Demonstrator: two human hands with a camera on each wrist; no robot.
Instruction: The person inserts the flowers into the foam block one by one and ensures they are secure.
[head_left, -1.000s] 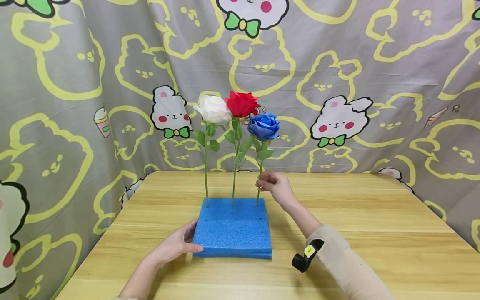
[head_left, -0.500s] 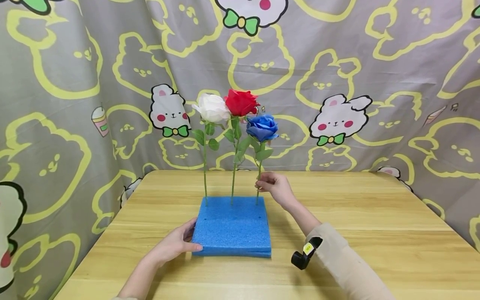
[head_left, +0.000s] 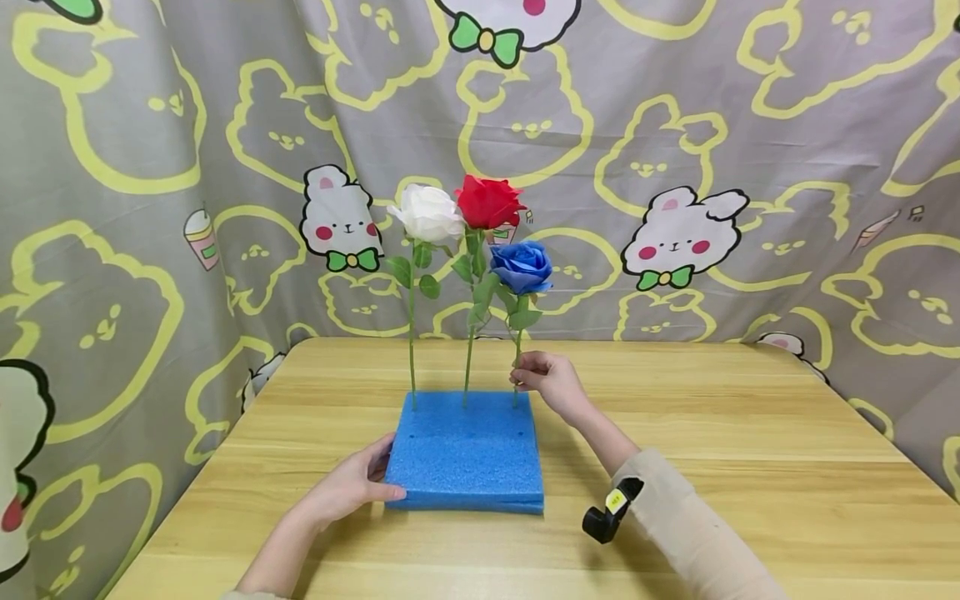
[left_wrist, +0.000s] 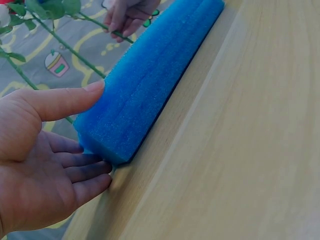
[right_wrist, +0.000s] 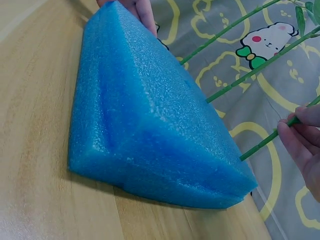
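Note:
My right hand (head_left: 553, 385) pinches the green stem of a blue artificial rose (head_left: 521, 267) between thumb and fingertips, low down, just above a blue foam block (head_left: 465, 467). The stem's lower end goes into the block near its back right corner, also seen in the right wrist view. At the block's front left corner, my left hand (left_wrist: 50, 150) grips it, thumb on the top edge and fingers against the side. A white rose (head_left: 429, 213) and a red rose (head_left: 490, 202) stand upright in the block's back row, left of the blue one, which is lower.
The block rests on a light wooden table (head_left: 712, 517). Small holes show in its top, in front of the roses. A grey curtain (head_left: 787, 150) with cartoon prints hangs behind the table. A black wrist camera (head_left: 611, 512) sticks out from the right sleeve.
The blue rose has sunk lower toward the block, its bloom now further below the red one. My right hand still pinches the stem; my left hand keeps its grip on the block.

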